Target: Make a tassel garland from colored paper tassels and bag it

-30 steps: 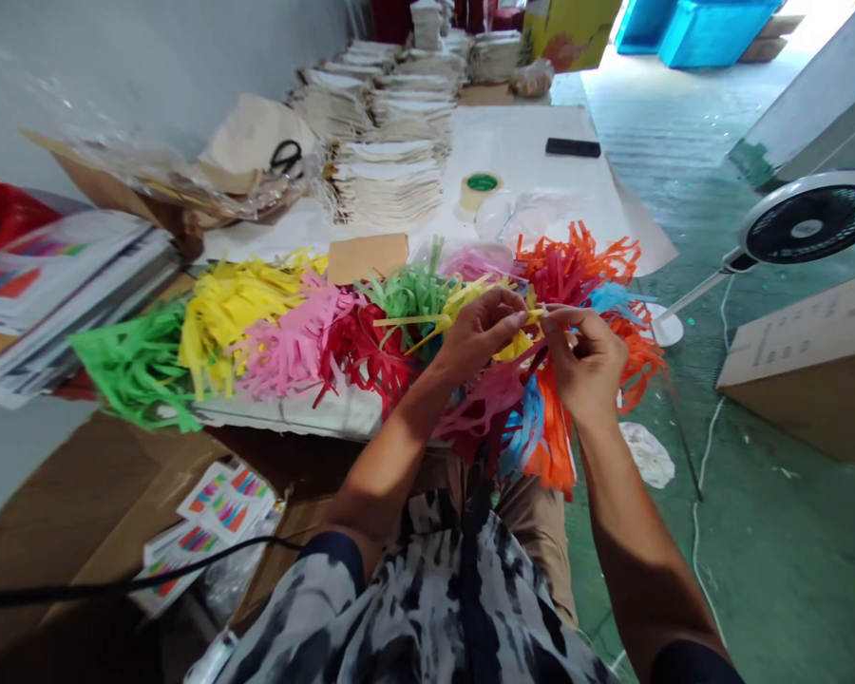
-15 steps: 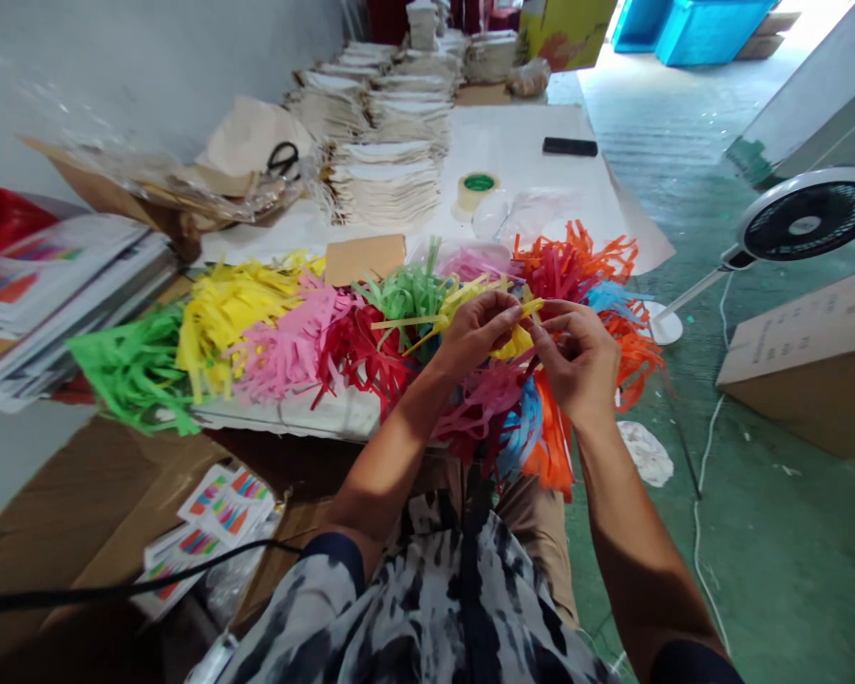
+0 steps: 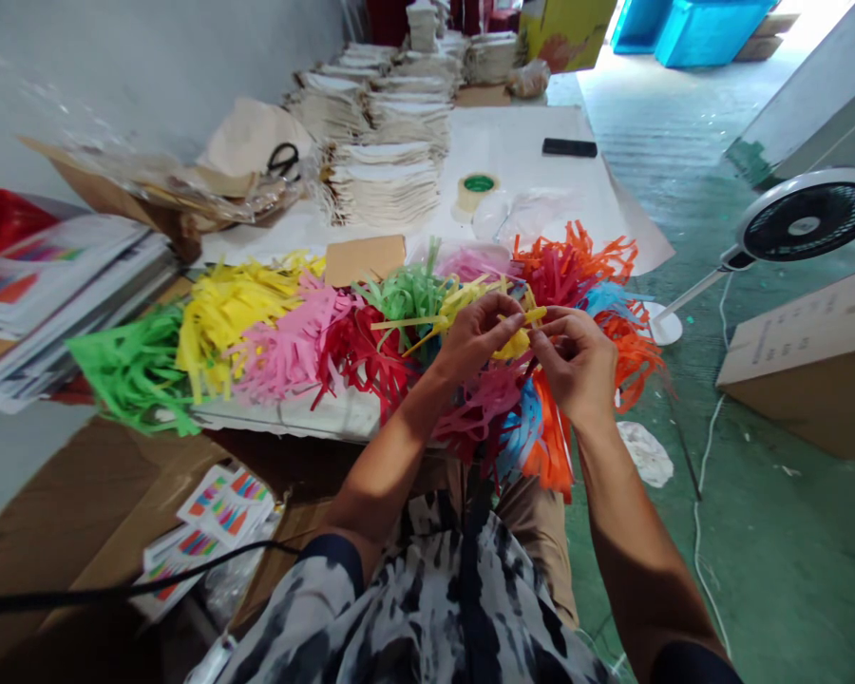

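Note:
Over the near edge of the table, my left hand (image 3: 481, 332) pinches a yellow paper tassel (image 3: 534, 314) whose twisted top pokes out to the right of the fingers. Its loose strips trail leftward below the hand. My right hand (image 3: 577, 356) has thumb and fingers closed in at the tassel's top; whether they grip it or something small beside it is hard to make out. Around both hands lie more tassels: green ones (image 3: 403, 294), red ones (image 3: 370, 351), pink ones (image 3: 488, 399), blue (image 3: 523, 423) and orange ones (image 3: 550, 446).
Stacks of cream bundles (image 3: 385, 180) stand behind the tassels, near a tape roll (image 3: 477, 185), a black phone-like object (image 3: 570, 147) and black-handled scissors (image 3: 283, 160). A fan (image 3: 802, 226) and a cardboard box (image 3: 805, 361) are on the right. An open carton with printed cards (image 3: 224, 508) sits below left.
The yellow top between my hands shows more plainly now. My right fingers have shifted slightly down and away from its tip, while my left hand has barely moved.

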Action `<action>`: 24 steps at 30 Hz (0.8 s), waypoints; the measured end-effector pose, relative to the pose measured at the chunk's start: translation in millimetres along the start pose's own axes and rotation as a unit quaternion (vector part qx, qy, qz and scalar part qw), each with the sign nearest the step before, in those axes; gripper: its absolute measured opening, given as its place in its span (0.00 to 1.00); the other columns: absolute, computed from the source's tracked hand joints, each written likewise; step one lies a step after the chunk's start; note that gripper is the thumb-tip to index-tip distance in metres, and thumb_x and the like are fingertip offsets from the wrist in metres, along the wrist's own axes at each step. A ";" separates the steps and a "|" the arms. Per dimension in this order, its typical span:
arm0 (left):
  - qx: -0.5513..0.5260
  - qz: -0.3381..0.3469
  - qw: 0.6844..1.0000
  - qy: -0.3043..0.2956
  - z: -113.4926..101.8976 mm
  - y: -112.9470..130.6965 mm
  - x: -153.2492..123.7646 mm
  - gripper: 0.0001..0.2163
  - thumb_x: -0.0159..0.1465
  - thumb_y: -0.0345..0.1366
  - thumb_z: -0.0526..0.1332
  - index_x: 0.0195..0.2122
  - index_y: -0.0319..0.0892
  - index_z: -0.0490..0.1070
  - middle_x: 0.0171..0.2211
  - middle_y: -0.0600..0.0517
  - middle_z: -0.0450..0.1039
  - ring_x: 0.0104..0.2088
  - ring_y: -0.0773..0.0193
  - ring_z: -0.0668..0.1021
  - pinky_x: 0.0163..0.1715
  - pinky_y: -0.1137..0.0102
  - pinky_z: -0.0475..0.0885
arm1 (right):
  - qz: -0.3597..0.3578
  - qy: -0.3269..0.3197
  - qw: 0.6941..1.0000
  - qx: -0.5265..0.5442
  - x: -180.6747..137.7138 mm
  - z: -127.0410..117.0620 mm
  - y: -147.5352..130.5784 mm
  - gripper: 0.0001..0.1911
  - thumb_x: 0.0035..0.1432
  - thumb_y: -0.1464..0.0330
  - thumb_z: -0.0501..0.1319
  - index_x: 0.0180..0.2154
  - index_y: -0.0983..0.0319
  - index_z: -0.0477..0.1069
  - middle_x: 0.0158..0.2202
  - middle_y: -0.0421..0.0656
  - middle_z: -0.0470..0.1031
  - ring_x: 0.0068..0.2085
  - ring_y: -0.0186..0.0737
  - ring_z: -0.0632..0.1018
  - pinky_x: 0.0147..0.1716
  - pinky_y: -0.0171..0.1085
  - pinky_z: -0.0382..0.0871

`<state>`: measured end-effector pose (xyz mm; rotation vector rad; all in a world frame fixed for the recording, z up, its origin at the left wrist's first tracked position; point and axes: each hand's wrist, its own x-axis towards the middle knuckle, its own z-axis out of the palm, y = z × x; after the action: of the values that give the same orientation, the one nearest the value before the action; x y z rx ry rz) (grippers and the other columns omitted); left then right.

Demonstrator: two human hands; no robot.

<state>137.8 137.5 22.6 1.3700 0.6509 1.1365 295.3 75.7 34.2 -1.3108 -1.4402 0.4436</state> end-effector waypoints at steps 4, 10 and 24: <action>0.056 0.010 0.998 0.006 1.1 -0.1 -3.6 0.18 0.64 0.54 0.70 0.36 0.44 0.74 0.26 0.55 0.68 0.24 0.71 0.66 0.23 0.71 0.59 | -0.007 0.003 1.000 0.008 0.8 0.0 1.3 0.06 0.62 0.66 0.67 0.32 0.60 0.77 0.47 0.45 0.82 0.29 0.33 0.74 0.26 0.36 0.64; 0.054 0.018 0.998 0.022 3.2 -0.6 -0.6 0.18 0.62 0.53 0.72 0.40 0.43 0.77 0.27 0.55 0.73 0.21 0.73 0.65 0.21 0.72 0.57 | -0.008 0.004 1.000 0.010 -0.2 -2.2 2.8 0.06 0.62 0.66 0.68 0.32 0.59 0.77 0.48 0.45 0.82 0.30 0.33 0.75 0.27 0.36 0.64; 0.214 0.117 0.968 0.059 14.9 -1.5 -7.4 0.12 0.72 0.48 0.63 0.44 0.45 0.76 0.24 0.57 0.73 0.22 0.70 0.72 0.24 0.73 0.61 | 0.070 -0.044 0.993 0.085 -3.7 -6.2 4.9 0.13 0.62 0.61 0.67 0.48 0.57 0.77 0.39 0.41 0.80 0.21 0.29 0.64 0.19 0.33 0.53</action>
<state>148.8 124.9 21.6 1.7910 0.8733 1.3219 302.2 71.7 30.6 -1.2705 -1.3550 0.7095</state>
